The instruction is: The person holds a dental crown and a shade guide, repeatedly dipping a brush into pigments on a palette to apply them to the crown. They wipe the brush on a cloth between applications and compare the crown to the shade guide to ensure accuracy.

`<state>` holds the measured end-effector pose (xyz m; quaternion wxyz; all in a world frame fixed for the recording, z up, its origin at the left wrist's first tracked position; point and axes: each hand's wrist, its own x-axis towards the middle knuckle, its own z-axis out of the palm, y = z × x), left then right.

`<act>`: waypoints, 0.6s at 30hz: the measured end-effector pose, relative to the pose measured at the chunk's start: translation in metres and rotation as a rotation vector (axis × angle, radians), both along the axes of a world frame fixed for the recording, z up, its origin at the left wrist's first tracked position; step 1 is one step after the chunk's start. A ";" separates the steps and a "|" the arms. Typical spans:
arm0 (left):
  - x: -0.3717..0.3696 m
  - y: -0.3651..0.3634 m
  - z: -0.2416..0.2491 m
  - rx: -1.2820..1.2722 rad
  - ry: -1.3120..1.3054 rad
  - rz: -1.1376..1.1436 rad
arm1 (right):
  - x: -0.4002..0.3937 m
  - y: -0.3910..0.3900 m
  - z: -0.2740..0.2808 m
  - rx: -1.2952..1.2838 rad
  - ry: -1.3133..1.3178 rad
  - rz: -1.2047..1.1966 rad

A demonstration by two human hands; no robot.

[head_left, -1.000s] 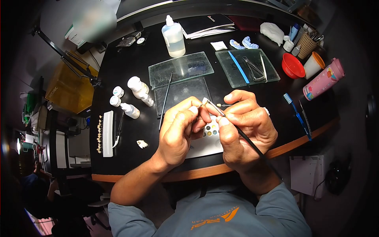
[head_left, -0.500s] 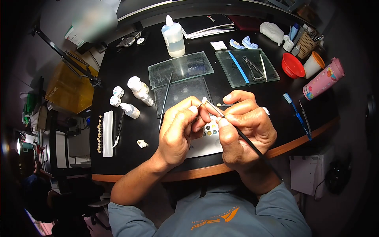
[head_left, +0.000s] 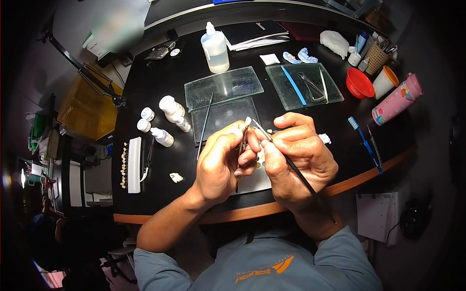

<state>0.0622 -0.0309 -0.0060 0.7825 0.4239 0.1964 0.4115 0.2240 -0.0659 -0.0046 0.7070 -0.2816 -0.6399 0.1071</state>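
My left hand (head_left: pixel 218 157) is closed around a slim dark metal holder, seemingly tweezers (head_left: pixel 243 140), with a small white tooth crown (head_left: pixel 248 120) at its tip. Between the fingers of my right hand (head_left: pixel 303 157) is a thin brush (head_left: pixel 301 175) with a black handle, its tip right beside the crown. Beneath both hands lies a white palette (head_left: pixel 255 183) with small coloured wells, partly hidden. A second thin brush (head_left: pixel 205 126) rests across a dark slab (head_left: pixel 224 116) to the left.
Small white bottles (head_left: pixel 171 107) and a strip of tooth samples (head_left: pixel 123 167) stand left. Behind are a large liquid bottle (head_left: pixel 215 51) and glass plates (head_left: pixel 194 92). A red bowl (head_left: pixel 359 83), pink tumbler (head_left: pixel 395 99) and blue toothbrush (head_left: pixel 361 138) are at right.
My left hand has turned the crown more upright, and the dark holder now shows below it. The brush tip in my right hand has shifted slightly off the crown's front.
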 end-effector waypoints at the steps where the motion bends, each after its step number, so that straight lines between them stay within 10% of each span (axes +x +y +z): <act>1: 0.000 0.000 0.001 -0.006 0.002 0.005 | 0.000 0.000 0.000 -0.002 -0.006 -0.003; 18: 0.001 -0.002 0.002 0.013 0.024 0.034 | 0.000 -0.001 0.000 -0.011 -0.003 0.007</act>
